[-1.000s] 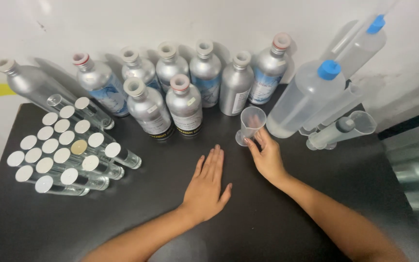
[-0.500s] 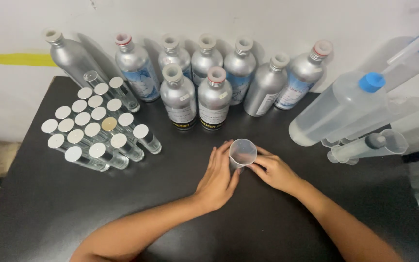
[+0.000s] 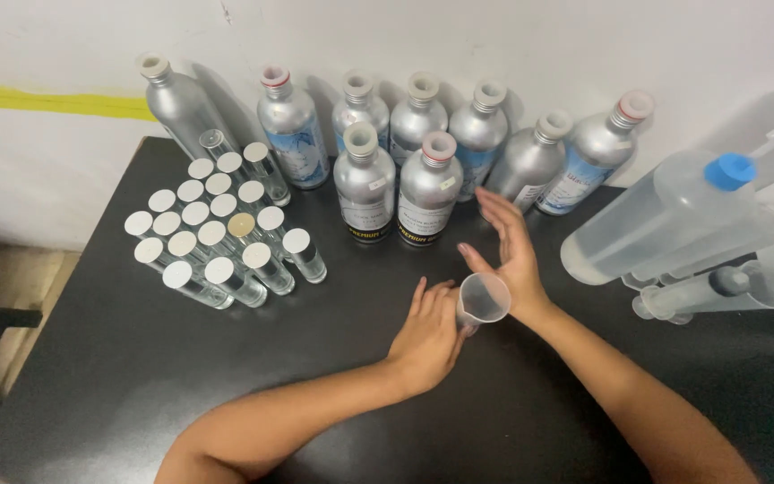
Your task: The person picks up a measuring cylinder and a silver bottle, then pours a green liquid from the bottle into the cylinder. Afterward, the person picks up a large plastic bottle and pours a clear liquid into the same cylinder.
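Note:
My left hand (image 3: 427,339) holds a small clear plastic cup (image 3: 485,298) by its side, just above the black tabletop (image 3: 118,376). Behind the cup, my right hand (image 3: 511,246) is open, its fingers stretched flat toward the row of silver metal bottles (image 3: 429,193) at the back. Its fingertips are near the bottle with a cream cap (image 3: 530,157) without touching it. The cup looks empty.
A cluster of several clear vials with white round lids (image 3: 226,235) stands at the left. Large clear plastic bottles with blue caps (image 3: 665,215) and a clear measuring cylinder (image 3: 718,289) lie at the right. A white wall with a yellow stripe (image 3: 47,99) runs behind.
My right hand has let go of the cup and stretched toward the bottles. My left hand has kept the cup and brought it slightly nearer to me. The camera view has shifted left.

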